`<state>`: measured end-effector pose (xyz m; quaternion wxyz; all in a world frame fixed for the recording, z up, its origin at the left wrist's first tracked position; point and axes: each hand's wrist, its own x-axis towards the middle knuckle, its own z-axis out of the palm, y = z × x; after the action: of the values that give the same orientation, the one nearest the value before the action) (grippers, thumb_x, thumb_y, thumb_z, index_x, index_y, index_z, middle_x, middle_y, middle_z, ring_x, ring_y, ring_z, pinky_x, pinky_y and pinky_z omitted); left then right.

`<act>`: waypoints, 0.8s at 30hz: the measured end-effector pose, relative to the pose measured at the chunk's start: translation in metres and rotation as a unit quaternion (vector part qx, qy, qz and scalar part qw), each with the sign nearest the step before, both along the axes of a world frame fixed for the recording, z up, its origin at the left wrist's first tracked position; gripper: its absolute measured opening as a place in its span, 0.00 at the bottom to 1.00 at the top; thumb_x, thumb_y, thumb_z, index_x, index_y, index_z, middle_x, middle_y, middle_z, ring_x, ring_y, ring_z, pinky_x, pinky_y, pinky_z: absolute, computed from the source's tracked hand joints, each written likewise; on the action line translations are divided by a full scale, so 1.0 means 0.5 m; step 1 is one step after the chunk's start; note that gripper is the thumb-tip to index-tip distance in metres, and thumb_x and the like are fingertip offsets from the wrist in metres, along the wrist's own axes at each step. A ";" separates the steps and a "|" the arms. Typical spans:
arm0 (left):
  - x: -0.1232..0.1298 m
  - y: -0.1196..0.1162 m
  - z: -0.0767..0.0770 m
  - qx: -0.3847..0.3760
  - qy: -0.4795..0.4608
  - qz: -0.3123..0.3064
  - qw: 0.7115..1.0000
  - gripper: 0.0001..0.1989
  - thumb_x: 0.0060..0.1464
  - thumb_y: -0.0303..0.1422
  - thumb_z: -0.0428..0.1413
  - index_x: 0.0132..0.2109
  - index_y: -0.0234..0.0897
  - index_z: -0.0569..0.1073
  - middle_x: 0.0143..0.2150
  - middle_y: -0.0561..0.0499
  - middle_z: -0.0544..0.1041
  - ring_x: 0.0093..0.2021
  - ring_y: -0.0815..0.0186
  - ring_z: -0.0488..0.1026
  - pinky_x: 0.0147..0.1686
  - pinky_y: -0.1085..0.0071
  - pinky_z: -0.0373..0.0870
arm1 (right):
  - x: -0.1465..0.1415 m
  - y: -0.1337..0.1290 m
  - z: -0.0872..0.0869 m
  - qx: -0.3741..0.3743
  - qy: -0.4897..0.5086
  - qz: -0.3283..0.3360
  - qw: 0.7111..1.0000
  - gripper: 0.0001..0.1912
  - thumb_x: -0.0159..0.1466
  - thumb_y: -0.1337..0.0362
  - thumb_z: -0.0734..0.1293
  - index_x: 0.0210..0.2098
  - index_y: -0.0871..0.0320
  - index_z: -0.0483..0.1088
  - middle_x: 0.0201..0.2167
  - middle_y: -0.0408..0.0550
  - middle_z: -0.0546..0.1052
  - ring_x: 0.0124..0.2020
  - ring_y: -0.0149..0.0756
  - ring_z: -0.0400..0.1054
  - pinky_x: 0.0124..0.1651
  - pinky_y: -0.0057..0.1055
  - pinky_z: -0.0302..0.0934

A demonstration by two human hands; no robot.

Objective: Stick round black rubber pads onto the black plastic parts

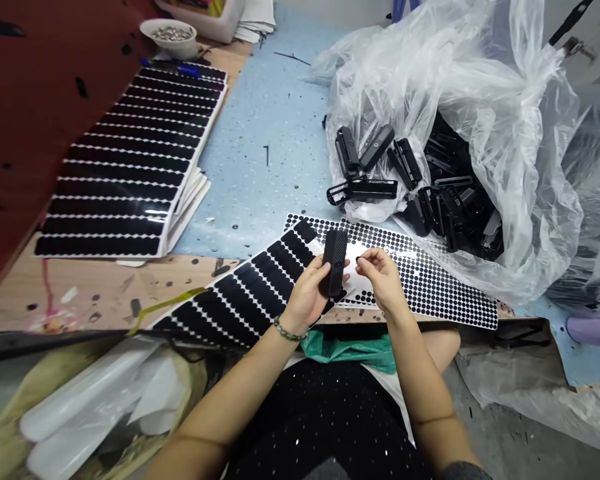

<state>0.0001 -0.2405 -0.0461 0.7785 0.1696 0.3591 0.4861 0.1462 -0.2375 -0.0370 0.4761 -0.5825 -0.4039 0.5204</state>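
Observation:
My left hand (307,291) is closed around a black textured plastic part (335,261), a long rounded piece held upright over the sheets. Between the thumb and fingertips of my right hand (381,275) is a small black round sticker (358,259), just right of the part and apart from it. Under my right hand lies a white sheet of black dot stickers (430,283), with some of its dots gone near the hand. A sheet of black scalloped strip stickers (245,293) lies under and left of my left hand.
A clear plastic bag (525,220) of black plastic parts (447,193) stands right, several parts (370,189) spilling at its mouth. Stacked strip sheets (125,160) lie left, with a blue pen (173,67) and a white bowl (173,43) behind. A sack (10,427) sits below the table's edge.

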 end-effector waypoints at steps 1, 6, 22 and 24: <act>0.001 -0.001 -0.001 0.014 0.001 0.001 1.000 0.11 0.51 0.34 0.61 0.43 0.39 0.75 0.42 0.49 0.80 0.48 0.60 0.76 0.47 0.64 0.75 | -0.010 -0.006 0.006 0.007 0.042 0.006 0.999 0.10 0.55 0.56 0.69 0.30 0.54 0.66 0.29 0.41 0.70 0.30 0.31 0.67 0.38 0.34 0.68; 0.003 -0.004 -0.001 0.065 0.010 0.009 0.998 0.14 0.48 0.39 0.64 0.42 0.39 0.75 0.39 0.49 0.80 0.47 0.60 0.76 0.51 0.61 0.73 | -0.045 -0.018 0.027 0.048 0.034 0.009 0.998 0.13 0.52 0.54 0.73 0.26 0.55 0.70 0.39 0.46 0.69 0.34 0.33 0.66 0.34 0.32 0.69; -0.028 -0.006 -0.011 0.103 0.070 0.015 0.992 0.17 0.47 0.43 0.65 0.41 0.39 0.76 0.40 0.49 0.80 0.44 0.60 0.77 0.49 0.62 0.73 | -0.067 -0.005 0.007 0.035 -0.095 0.010 0.995 0.13 0.52 0.59 0.73 0.26 0.54 0.63 0.33 0.41 0.66 0.31 0.31 0.63 0.34 0.31 0.65; -0.052 0.006 -0.017 0.106 0.090 0.022 0.990 0.18 0.47 0.44 0.65 0.42 0.39 0.75 0.40 0.48 0.80 0.45 0.59 0.77 0.49 0.61 0.74 | -0.072 0.016 -0.002 0.014 -0.106 0.034 0.994 0.15 0.52 0.58 0.73 0.31 0.54 0.63 0.35 0.41 0.66 0.29 0.29 0.63 0.34 0.31 0.65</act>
<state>-0.0256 -0.2377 -0.0546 0.7097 0.2867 0.3778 0.5210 0.1102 -0.2294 -0.0383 0.4209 -0.6135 -0.4787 0.4661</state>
